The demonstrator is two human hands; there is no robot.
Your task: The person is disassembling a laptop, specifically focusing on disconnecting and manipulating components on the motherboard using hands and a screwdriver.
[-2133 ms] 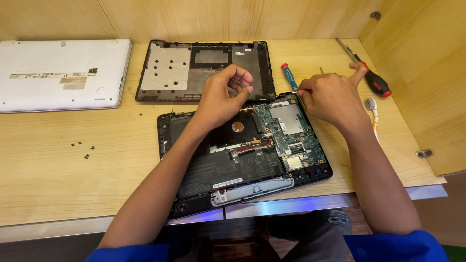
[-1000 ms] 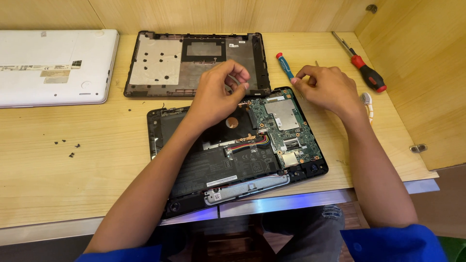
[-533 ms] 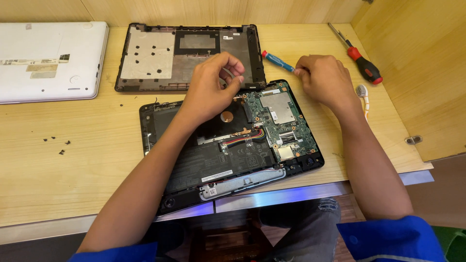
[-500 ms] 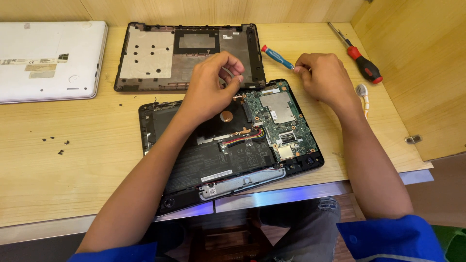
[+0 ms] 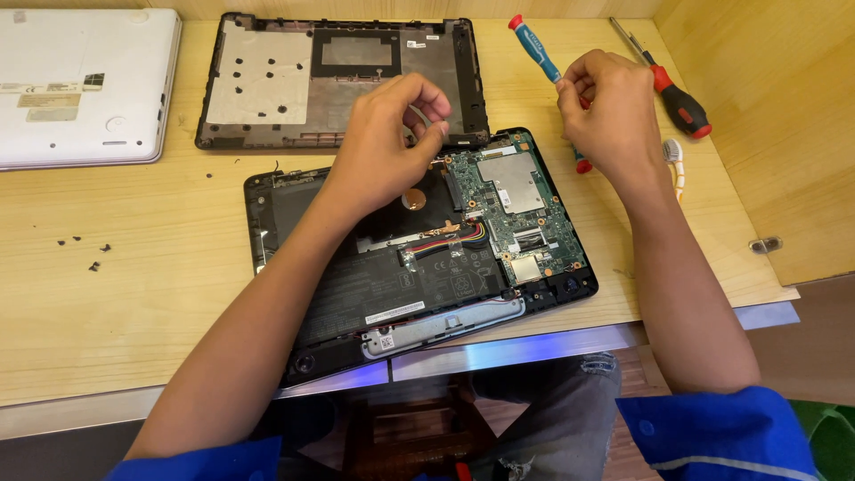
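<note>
An opened black laptop [image 5: 374,285] lies in front of me with its green circuit board [image 5: 517,205], coloured wires and battery exposed. My left hand [image 5: 383,142] hovers over its far edge with thumb and fingertips pinched together; I cannot tell whether anything small is between them. My right hand [image 5: 610,111] is just right of the laptop's far corner, closed around the shaft of a blue-handled screwdriver [image 5: 534,40], whose handle points away from me.
The removed black bottom cover [image 5: 267,89] lies behind the laptop. A closed white laptop [image 5: 80,80] sits at far left. A red-and-black screwdriver [image 5: 681,102] and a small white tool [image 5: 674,151] lie to the right. Loose screws [image 5: 89,254] are scattered at left. A wooden wall [image 5: 766,107] rises at right.
My right hand has taken hold of the blue screwdriver, which lay on the table before, and lifted it. My left hand stays pinched over the laptop's far edge.
</note>
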